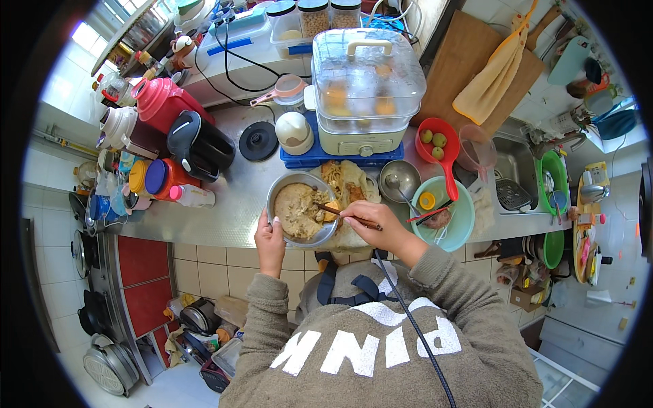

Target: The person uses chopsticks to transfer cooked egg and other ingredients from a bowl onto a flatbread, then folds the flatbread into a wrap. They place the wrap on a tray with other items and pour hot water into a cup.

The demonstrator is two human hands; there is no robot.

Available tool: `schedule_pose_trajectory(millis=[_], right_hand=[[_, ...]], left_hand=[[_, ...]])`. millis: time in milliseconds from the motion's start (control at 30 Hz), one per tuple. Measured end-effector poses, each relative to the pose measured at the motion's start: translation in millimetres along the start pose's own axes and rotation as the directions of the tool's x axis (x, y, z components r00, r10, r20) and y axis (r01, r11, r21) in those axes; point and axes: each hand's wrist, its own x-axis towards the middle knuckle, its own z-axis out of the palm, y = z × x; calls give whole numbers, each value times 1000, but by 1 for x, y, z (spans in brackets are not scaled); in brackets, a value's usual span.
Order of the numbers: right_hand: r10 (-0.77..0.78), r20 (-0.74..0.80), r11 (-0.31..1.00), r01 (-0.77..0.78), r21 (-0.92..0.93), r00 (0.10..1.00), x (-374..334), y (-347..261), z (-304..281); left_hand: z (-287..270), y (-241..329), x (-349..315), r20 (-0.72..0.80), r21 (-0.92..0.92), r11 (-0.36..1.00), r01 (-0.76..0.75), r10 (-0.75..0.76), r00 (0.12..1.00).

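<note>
My left hand [270, 243] grips the near left rim of a round metal bowl [271, 197], thumb over the edge. Inside the bowl lies a lumpy beige-brown mash [294, 209]. My right hand [382, 228] is closed around brown chopsticks [352, 215], whose tips reach into the bowl's right side. Beside the tips is an orange-yellow piece of food [331, 210]; whether they pinch it I cannot tell. Just behind the bowl, pale wrapping [355, 178] holds brownish scraps. A steel ladle [400, 178] lies right of it.
A clear-lidded electric steamer [367, 88] stands behind on a blue tray. To the right are a pale green basin [464, 221] with utensils, a red strainer [446, 151] holding green fruit, and a sink [513, 163]. A black kettle [201, 146] and several jars crowd the left.
</note>
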Motion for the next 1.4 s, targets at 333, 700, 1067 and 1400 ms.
schedule_pose_trajectory(millis=[333,700,1067,1400], right_hand=[[-119,-94,990,111,-89,988,-5,6,0],[397,-210,876,-301,376,894,-12,18,-1],[212,-277,974,-180,136,937,-2,18,-5],[334,-94,918,-302,257,938,-2,14,3]], left_hand=[[-6,-6,-1,-12,40,999,-22,22,1000],[-9,-10,4,6,47,999,-13,13,1000],[-6,-1,8,16,19,1000,-16,16,1000],[-4,-4,10,17,29,1000,-2,2,1000]])
